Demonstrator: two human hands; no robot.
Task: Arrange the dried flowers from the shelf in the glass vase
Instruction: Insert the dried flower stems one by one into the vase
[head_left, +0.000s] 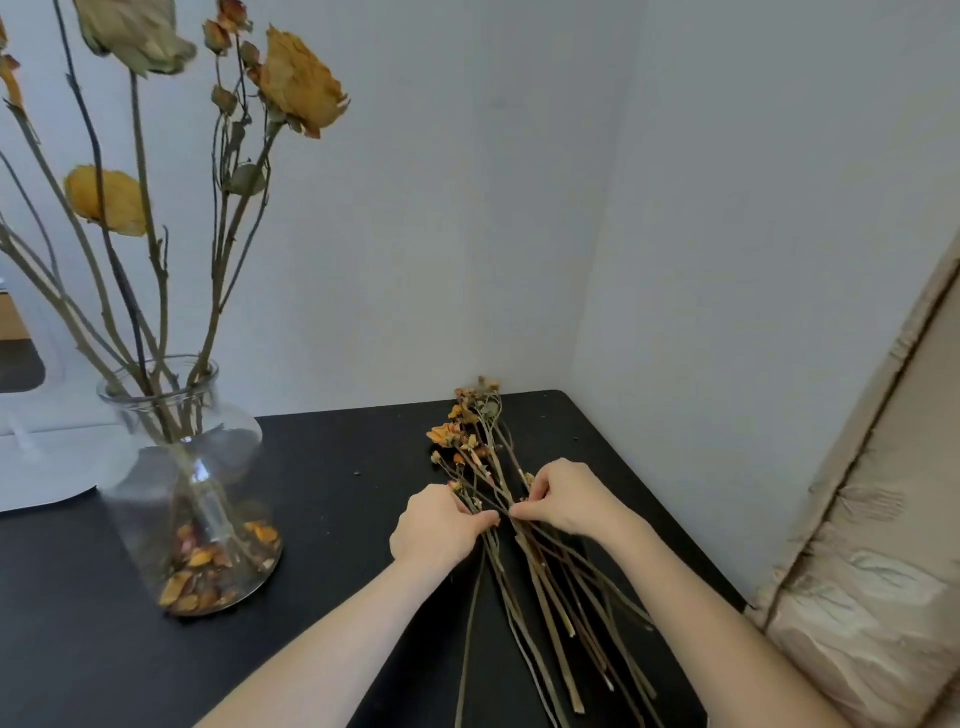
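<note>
A loose bundle of dried flowers (449, 435) lies flat on the black tabletop (337, 493) near its far right corner, with small orange and yellow heads toward the far edge and long bare brown stems fanning toward the near edge. The glass vase (228, 431), clear and round-bellied, stands upright near the left edge, well apart from the bundle, holding tall dried roses (298, 78) with faded yellow blooms; fallen petals (208, 571) cover its bottom
</note>
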